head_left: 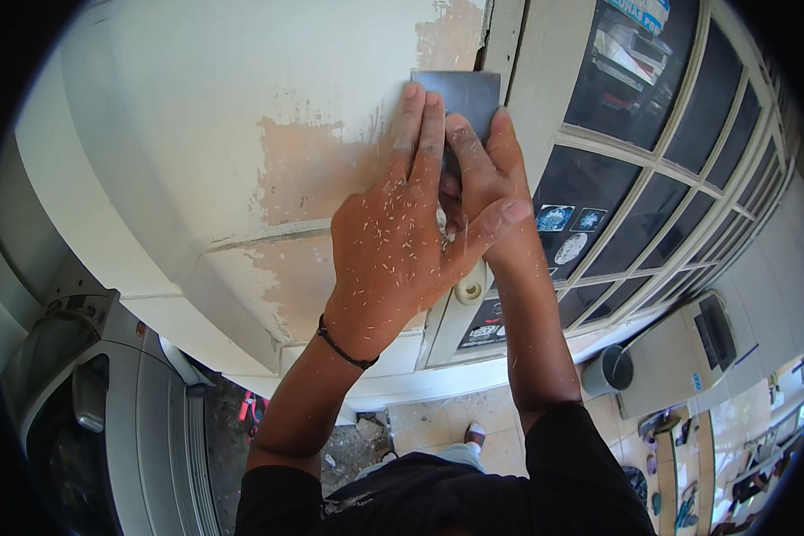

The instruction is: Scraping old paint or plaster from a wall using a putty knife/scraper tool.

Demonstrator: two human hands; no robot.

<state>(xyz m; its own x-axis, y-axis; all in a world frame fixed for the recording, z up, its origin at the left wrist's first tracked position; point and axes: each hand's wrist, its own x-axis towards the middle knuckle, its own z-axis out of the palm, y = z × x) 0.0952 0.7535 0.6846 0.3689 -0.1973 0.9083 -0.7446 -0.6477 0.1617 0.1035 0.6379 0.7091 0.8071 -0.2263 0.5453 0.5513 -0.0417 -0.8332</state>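
Note:
Against a panelled white door (152, 116) rests a flat grey metal scraper blade (475, 87), near the door's right edge. My right hand (496, 183) is closed around the scraper, whose lower part is hidden by my hands. Two stretched fingers of my left hand (375, 241) lie flat against the left side of the blade, and its thumb crosses over my right hand. Pale flakes dot both hands and forearms. Paint has come off the door in ragged patches, baring a tan-brown surface (299, 170).
Right of the door, beyond its frame, is a window grid (612, 152) with stickers on dark glass. A grey bucket (607, 368) stands beside a large white appliance (679, 357). Silver car bodywork (143, 384) is at lower left. Footwear (685, 509) lies on steps at lower right.

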